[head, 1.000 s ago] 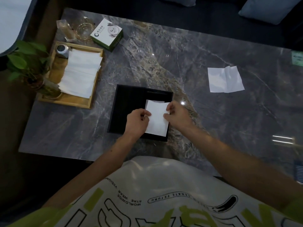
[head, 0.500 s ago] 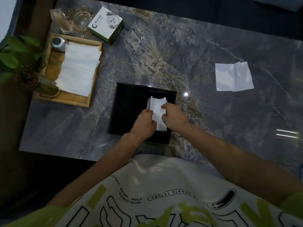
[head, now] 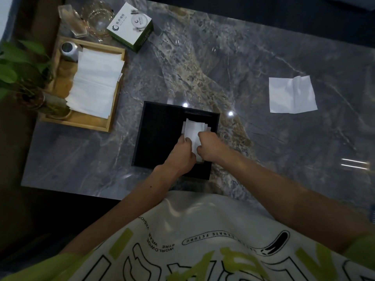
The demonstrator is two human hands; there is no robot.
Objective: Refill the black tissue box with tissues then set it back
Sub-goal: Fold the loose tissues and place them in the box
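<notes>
Black tissue box (head: pixel 158 136): square, low-walled, lying open on the marble table (head: pixel 253 63) just below centre of view, its near edge close to the table's front edge. Interior dark; contents confined to the right half.

Folded tissues (head: pixel 192 128): white, a narrow bundle standing in the box's right half, upper edges stepped and uneven. Pinched from both sides.

Left hand (head: pixel 181 153): enters from 7 o'clock, fingers curled and closed against the left side of the bundle.

Right hand (head: pixel 210 147): enters from 4 o'clock, fingers clenched on the bundle's right side, knuckles upward. The two hands nearly touch, with a strip of tissue showing between them.

Loose tissue (head: pixel 292 96): white, single sheet, creased down the middle, flat on the table at 2 o'clock from the box, well apart from it.

Wooden tray (head: pixel 81 122): at 10 o'clock, near the table's left edge. Holds a fanned tissue stack (head: pixel 95 82), a small metal canister (head: pixel 69 50) at its far corner, and the glass vase of a green plant (head: pixel 14 65) at its near-left corner.

Green-and-white carton (head: pixel 130 26): at 11 o'clock, beyond the tray, beside clear glassware (head: pixel 95 19).

Printed shirt (head: pixel 203 240): white with lime and black lettering, fills the lower view.
</notes>
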